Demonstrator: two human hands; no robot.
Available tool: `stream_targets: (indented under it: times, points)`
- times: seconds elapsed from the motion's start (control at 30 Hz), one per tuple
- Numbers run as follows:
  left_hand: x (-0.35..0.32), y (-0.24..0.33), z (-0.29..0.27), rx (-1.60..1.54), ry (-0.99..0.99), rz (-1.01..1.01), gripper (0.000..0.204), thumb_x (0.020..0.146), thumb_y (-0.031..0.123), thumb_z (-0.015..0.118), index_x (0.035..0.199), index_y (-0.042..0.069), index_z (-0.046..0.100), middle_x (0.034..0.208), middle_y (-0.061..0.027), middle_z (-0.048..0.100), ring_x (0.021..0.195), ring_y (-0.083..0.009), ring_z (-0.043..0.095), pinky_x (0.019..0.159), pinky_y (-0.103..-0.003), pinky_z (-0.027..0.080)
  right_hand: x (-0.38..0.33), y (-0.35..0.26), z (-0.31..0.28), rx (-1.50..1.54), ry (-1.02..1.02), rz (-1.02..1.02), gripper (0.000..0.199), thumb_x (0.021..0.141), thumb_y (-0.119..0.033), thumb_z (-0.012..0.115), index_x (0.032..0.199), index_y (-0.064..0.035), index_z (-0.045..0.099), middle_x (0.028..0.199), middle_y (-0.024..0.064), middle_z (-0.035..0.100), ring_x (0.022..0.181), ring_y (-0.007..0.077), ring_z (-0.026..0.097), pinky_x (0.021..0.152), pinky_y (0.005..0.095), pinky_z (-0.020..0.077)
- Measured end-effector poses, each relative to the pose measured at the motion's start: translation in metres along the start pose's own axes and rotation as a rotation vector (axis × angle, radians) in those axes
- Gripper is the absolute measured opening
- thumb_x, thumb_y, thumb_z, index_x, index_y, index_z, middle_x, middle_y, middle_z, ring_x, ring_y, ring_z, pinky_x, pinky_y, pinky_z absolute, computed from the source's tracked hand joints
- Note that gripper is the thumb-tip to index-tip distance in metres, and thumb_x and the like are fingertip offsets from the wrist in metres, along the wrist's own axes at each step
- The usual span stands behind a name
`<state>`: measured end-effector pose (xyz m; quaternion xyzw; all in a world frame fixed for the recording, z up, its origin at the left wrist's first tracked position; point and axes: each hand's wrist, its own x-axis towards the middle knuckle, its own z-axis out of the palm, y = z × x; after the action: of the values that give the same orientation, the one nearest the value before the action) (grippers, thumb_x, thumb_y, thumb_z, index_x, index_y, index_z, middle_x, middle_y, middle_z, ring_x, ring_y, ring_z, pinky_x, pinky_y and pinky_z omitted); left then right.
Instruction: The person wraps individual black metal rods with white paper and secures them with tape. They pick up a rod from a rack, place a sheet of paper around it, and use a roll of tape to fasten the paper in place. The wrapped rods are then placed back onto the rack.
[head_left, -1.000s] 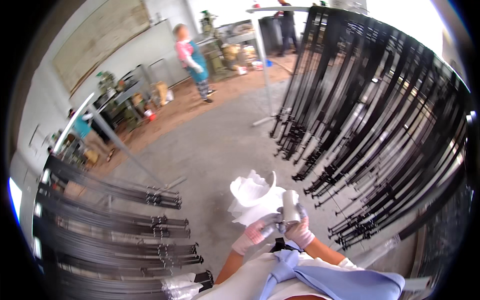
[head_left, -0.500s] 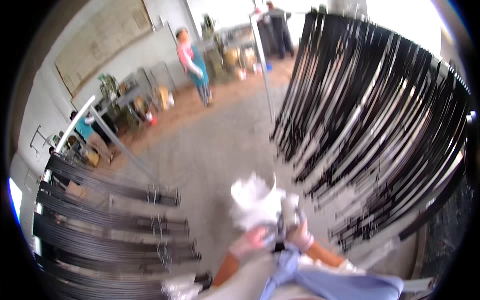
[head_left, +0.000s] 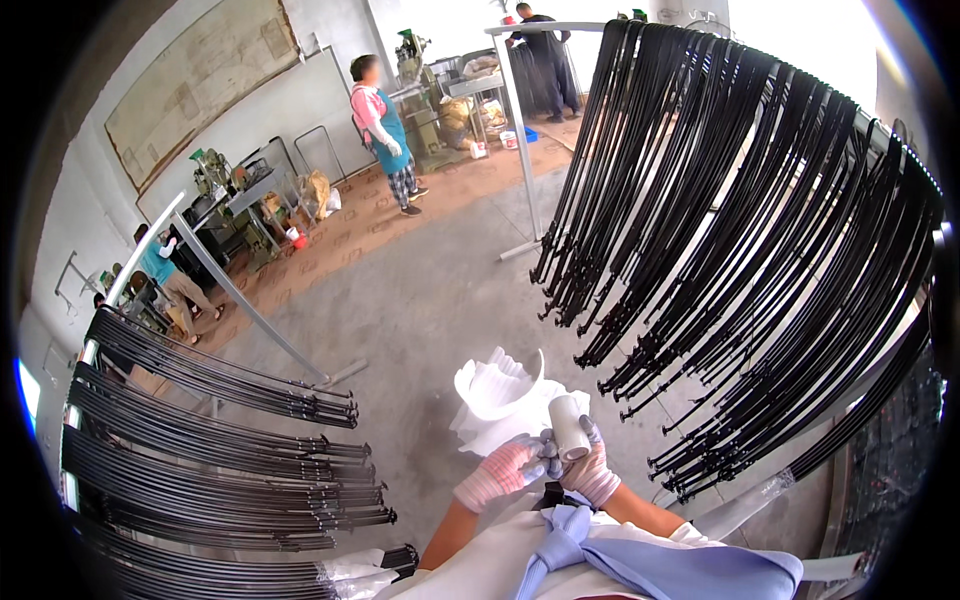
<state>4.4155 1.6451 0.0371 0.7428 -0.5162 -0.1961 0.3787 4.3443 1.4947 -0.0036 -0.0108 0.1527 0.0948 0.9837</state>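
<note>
Both my hands wear pale knitted gloves with pink stripes and grey fingertips, close together in front of my body. In my right hand (head_left: 592,475) is a white roll (head_left: 568,425), of tape or film, its round end tilted toward me. My left hand (head_left: 497,473) has its fingers closed beside the roll, meeting the right fingers at its near left side. Whether they pinch a loose end is too small to tell. Crumpled white sheeting (head_left: 495,398), perhaps foam wrap, shows just beyond my hands, partly behind the roll.
Long black cables (head_left: 680,200) hang in rows from a metal rack (head_left: 520,130) on the right. More bundled cables (head_left: 230,470) hang at the left, the nearest in clear wrap (head_left: 355,575). A person in a teal apron (head_left: 390,130) stands beyond, near machines; others work farther back.
The view has gone from blurred to sharp. My hands stay close together at the roll, which now sits slightly left and lower. The white sheeting has shifted slightly left in view.
</note>
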Motion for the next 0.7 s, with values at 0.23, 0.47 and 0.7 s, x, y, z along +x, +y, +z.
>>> stream_targets:
  times: [0.23, 0.47, 0.7]
  points:
    - [-0.003, 0.008, -0.005, -0.13, -0.037, -0.067, 0.026, 0.076, 0.009, 0.053, 0.1, 0.001, 0.053, 0.099, -0.014, 0.055, 0.092, -0.0287, 0.051, 0.082, -0.033, 0.039, -0.005, 0.004, 0.011, 0.023, 0.037, 0.035, 0.06, 0.066, -0.048, 0.057, 0.092, 0.0062, 0.05, 0.077, 0.0144, 0.056, 0.063, 0.0283, 0.057, 0.041, 0.0357, 0.0452]
    - [-0.006, 0.008, -0.003, -0.188, -0.007, -0.088, 0.026, 0.074, 0.007, 0.053, 0.099, 0.0, 0.053, 0.094, -0.0147, 0.055, 0.09, -0.0293, 0.051, 0.081, -0.033, 0.039, -0.001, 0.005, 0.006, 0.07, 0.011, 0.082, 0.058, 0.067, -0.047, 0.057, 0.093, 0.0045, 0.05, 0.08, 0.0141, 0.057, 0.063, 0.0275, 0.056, 0.041, 0.036, 0.0453]
    - [-0.006, 0.006, -0.006, -0.1, 0.018, -0.07, 0.025, 0.073, 0.006, 0.053, 0.096, -0.001, 0.053, 0.092, -0.0164, 0.055, 0.088, -0.0305, 0.051, 0.079, -0.034, 0.039, 0.0, 0.006, 0.008, 0.051, 0.031, 0.063, 0.054, 0.069, -0.046, 0.056, 0.094, 0.0016, 0.05, 0.082, 0.0138, 0.057, 0.065, 0.028, 0.057, 0.043, 0.0358, 0.0481]
